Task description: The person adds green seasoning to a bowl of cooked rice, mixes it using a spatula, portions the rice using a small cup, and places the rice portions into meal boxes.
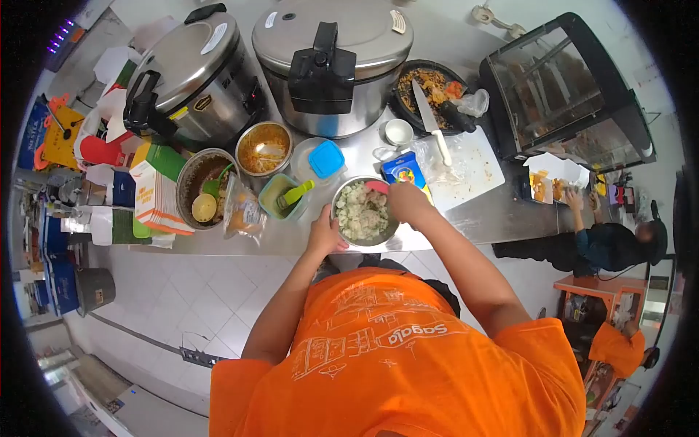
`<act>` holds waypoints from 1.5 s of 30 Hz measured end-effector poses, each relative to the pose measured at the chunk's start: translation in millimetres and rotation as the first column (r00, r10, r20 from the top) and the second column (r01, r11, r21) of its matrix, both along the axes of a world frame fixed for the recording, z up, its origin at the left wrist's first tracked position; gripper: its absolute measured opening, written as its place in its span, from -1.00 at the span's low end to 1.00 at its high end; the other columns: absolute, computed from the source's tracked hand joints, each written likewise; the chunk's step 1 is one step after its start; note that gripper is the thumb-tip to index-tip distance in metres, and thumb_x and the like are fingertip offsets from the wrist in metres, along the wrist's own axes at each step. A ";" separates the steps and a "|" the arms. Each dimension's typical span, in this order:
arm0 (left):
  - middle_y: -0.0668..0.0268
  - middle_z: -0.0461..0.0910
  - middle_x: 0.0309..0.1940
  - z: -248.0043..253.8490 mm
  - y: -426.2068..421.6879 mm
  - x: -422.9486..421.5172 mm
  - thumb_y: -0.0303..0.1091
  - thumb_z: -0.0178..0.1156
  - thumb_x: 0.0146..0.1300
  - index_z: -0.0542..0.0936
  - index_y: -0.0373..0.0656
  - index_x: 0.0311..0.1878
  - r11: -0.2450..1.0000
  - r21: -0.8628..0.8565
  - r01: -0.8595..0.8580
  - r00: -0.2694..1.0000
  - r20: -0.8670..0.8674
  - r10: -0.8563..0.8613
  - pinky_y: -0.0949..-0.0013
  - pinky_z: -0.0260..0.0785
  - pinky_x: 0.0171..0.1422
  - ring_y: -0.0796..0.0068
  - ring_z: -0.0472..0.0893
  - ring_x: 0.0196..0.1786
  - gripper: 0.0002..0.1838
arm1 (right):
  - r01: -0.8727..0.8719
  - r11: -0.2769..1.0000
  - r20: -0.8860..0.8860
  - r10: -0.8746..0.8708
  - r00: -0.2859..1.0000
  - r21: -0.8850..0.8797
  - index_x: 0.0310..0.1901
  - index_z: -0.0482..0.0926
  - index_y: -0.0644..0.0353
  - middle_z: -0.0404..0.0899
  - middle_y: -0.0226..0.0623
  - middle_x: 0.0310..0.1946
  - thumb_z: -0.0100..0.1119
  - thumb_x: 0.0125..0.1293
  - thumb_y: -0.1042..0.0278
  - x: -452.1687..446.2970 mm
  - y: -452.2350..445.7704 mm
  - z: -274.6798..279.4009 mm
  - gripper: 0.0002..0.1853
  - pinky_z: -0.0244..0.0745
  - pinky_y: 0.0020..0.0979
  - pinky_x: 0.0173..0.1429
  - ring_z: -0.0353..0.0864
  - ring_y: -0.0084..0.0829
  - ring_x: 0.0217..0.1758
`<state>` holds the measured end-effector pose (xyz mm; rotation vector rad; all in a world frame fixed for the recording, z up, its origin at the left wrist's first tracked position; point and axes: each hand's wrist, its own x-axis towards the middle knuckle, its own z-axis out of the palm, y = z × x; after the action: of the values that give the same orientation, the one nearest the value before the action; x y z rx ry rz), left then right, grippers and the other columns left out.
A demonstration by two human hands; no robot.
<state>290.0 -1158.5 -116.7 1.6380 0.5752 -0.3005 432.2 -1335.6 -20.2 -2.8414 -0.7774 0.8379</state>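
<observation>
A metal bowl [394,226] of white rice mixed with small bits [357,207] stands at the counter's front edge. My left hand [325,231] grips its left side, fingers curled against the wall. Over the bowl's right rim, my right hand [410,204] is closed around a red utensil [377,187] whose end reaches into the rice; its full shape is hidden. Just behind that hand lies a blue and yellow packet [400,169]. To the left of the bowl are a tub with a green-handled brush [295,193] and a blue-lidded container [325,158].
Two large rice cookers [331,44] stand at the back. A knife [433,124] lies across a black pan [408,84] and a white cutting board [473,167]. Pots of food [264,149] and stacked boxes [164,193] sit left. Another person [611,244] works at right.
</observation>
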 end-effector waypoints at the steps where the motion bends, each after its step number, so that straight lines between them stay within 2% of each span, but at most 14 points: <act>1: -0.11 0.64 -0.30 -1.7 0.4 1.2 -0.49 -0.09 0.46 0.15 -0.13 0.41 1.000 0.000 0.007 1.000 0.001 -0.007 0.25 0.62 -0.55 0.15 0.73 -0.50 -0.52 | 0.007 1.000 0.001 -0.007 1.000 0.000 -0.24 0.65 0.36 0.69 0.06 -0.34 0.12 0.23 0.37 5.3 2.4 -27.0 -0.77 0.62 -0.08 -0.16 0.73 0.02 -0.23; 3: -0.09 0.64 -0.34 -7.9 -0.5 3.5 -0.49 -0.09 0.45 0.18 -0.14 0.38 1.000 -0.004 0.008 0.999 0.044 -0.008 0.23 0.61 -0.56 0.13 0.73 -0.51 -0.54 | -0.468 0.884 0.144 0.461 0.876 0.012 -0.18 0.69 0.33 0.70 0.02 -0.23 0.13 0.23 0.40 14.6 7.6 -102.4 -0.77 0.65 -0.13 -0.06 0.74 -0.04 -0.16; 6: -0.11 0.64 -0.31 -14.8 2.4 6.6 -0.49 -0.10 0.44 0.19 -0.15 0.37 1.000 0.026 -0.016 1.000 0.023 0.015 0.19 0.63 -0.54 0.09 0.72 -0.51 -0.55 | -0.339 0.940 0.101 0.334 0.937 0.040 -0.22 0.70 0.30 0.70 0.00 -0.28 0.12 0.24 0.37 -33.8 21.7 -21.2 -0.78 0.67 -0.13 -0.20 0.76 -0.08 -0.23; 8: -0.11 0.65 -0.35 -11.6 -0.1 9.9 -0.49 -0.09 0.44 0.20 -0.19 0.35 0.998 0.043 -0.039 0.999 0.028 0.038 0.18 0.63 -0.52 0.08 0.72 -0.53 -0.57 | -0.273 0.955 0.169 0.252 0.953 0.114 -0.26 0.70 0.29 0.71 -0.02 -0.37 0.10 0.25 0.35 -72.9 17.1 -20.7 -0.78 0.67 -0.15 -0.28 0.76 -0.08 -0.30; 10: -0.12 0.66 -0.39 -20.8 -2.5 11.7 -0.49 -0.09 0.44 0.20 -0.24 0.33 0.997 0.061 -0.056 0.997 0.046 0.054 0.17 0.64 -0.49 0.08 0.72 -0.54 -0.58 | -0.340 0.938 0.222 0.345 0.912 -0.061 -0.25 0.70 0.24 0.72 -0.06 -0.34 0.07 0.29 0.38 -93.1 14.5 -40.2 -0.79 0.68 -0.17 -0.27 0.78 -0.13 -0.28; 12: -0.15 0.65 -0.41 -27.5 -3.4 13.1 -0.49 -0.10 0.45 0.19 -0.26 0.33 0.928 0.371 -0.008 0.983 0.173 -0.061 0.15 0.63 -0.52 0.05 0.71 -0.56 -0.58 | -0.388 0.919 0.155 0.394 0.906 -0.067 -0.20 0.68 0.22 0.73 -0.07 -0.34 0.06 0.30 0.39 -88.0 19.5 -58.3 -0.80 0.69 -0.18 -0.27 0.78 -0.15 -0.28; 15: -0.13 0.62 -0.39 -11.1 -3.2 10.7 -0.47 -0.11 0.45 0.22 -0.20 0.33 0.999 0.044 -0.024 0.998 0.061 0.021 0.15 0.64 -0.53 0.03 0.71 -0.55 -0.59 | -0.323 0.946 0.143 0.318 0.937 0.008 -0.08 0.64 0.20 0.73 -0.06 -0.28 0.07 0.31 0.38 -65.6 31.9 -70.3 -0.77 0.68 -0.17 -0.25 0.78 -0.16 -0.24; 20: -0.12 0.62 -0.40 -2.8 0.6 16.3 -0.47 -0.11 0.46 0.23 -0.22 0.33 0.998 0.061 -0.036 0.996 0.080 0.031 0.15 0.64 -0.52 0.03 0.71 -0.55 -0.59 | -0.419 0.906 -0.017 0.419 0.908 -0.059 -0.04 0.63 0.19 0.70 0.02 -0.17 0.04 0.33 0.34 -24.2 21.7 -0.5 -0.74 0.67 -0.13 -0.19 0.77 -0.10 -0.17; 25: -0.13 0.63 -0.42 -7.1 -4.2 15.4 -0.50 -0.10 0.46 0.20 -0.28 0.32 0.998 0.037 -0.043 0.996 0.083 0.040 0.21 0.62 -0.58 0.07 0.70 -0.59 -0.60 | -0.297 0.942 0.017 0.303 0.953 -0.155 -0.13 0.69 0.22 0.64 0.09 -0.03 0.08 0.30 0.31 -88.4 9.4 -43.7 -0.74 0.68 -0.13 -0.17 0.77 -0.12 -0.17; 30: -0.13 0.63 -0.40 -9.6 -2.5 19.6 -0.49 -0.10 0.46 0.21 -0.26 0.32 0.996 0.003 -0.091 0.994 0.060 0.091 0.21 0.62 -0.59 0.07 0.70 -0.57 -0.61 | -0.275 0.960 0.081 0.270 0.959 0.059 -0.20 0.72 0.13 0.72 -0.02 -0.25 0.13 0.25 0.30 -33.6 22.5 -77.2 -0.79 0.68 -0.16 -0.23 0.78 -0.16 -0.23; 34: -0.14 0.62 -0.40 -0.7 5.1 22.5 -0.48 -0.09 0.47 0.22 -0.28 0.29 0.993 0.080 -0.087 0.992 0.098 0.079 0.21 0.62 -0.59 0.07 0.71 -0.56 -0.64 | -0.287 0.948 0.198 0.310 0.930 -0.139 -0.21 0.74 0.07 0.75 -0.21 -0.27 0.12 0.32 0.21 -26.4 25.4 22.1 -0.78 0.65 -0.23 -0.22 0.78 -0.29 -0.20; 39: -0.15 0.63 -0.41 -2.5 13.1 27.4 -0.49 -0.07 0.45 0.24 -0.28 0.31 0.991 0.134 0.026 0.986 0.162 -0.048 0.19 0.61 -0.60 0.07 0.70 -0.58 -0.61 | -0.273 0.928 0.310 0.345 0.886 -0.254 -0.10 0.71 -0.07 0.75 -0.28 -0.23 0.14 0.30 0.22 -0.6 12.4 -40.5 -0.79 0.63 -0.25 -0.16 0.76 -0.35 -0.11; 42: -0.16 0.64 -0.41 2.7 12.2 29.8 -0.50 -0.06 0.44 0.25 -0.28 0.33 0.975 0.217 -0.039 0.973 0.231 -0.013 0.18 0.60 -0.61 0.07 0.69 -0.60 -0.59 | -0.399 0.876 0.221 0.461 0.860 -0.271 -0.09 0.70 0.03 0.74 -0.23 -0.20 0.12 0.32 0.22 -1.6 -0.6 -52.2 -0.76 0.62 -0.17 -0.12 0.76 -0.28 -0.10; 45: -0.17 0.64 -0.39 2.1 9.6 29.9 -0.50 -0.07 0.44 0.24 -0.29 0.34 0.936 0.348 -0.046 0.977 0.212 -0.031 0.18 0.61 -0.61 0.06 0.69 -0.59 -0.58 | -0.314 0.935 0.093 0.332 0.939 -0.163 -0.14 0.72 0.08 0.72 -0.12 -0.35 0.00 0.41 0.14 -3.5 -16.4 -47.6 -0.69 0.61 -0.11 -0.15 0.76 -0.21 -0.18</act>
<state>319.9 -1148.9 -114.6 1.9836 0.4882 -0.0096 428.7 -1352.0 -67.7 -2.9590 -1.2798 0.7932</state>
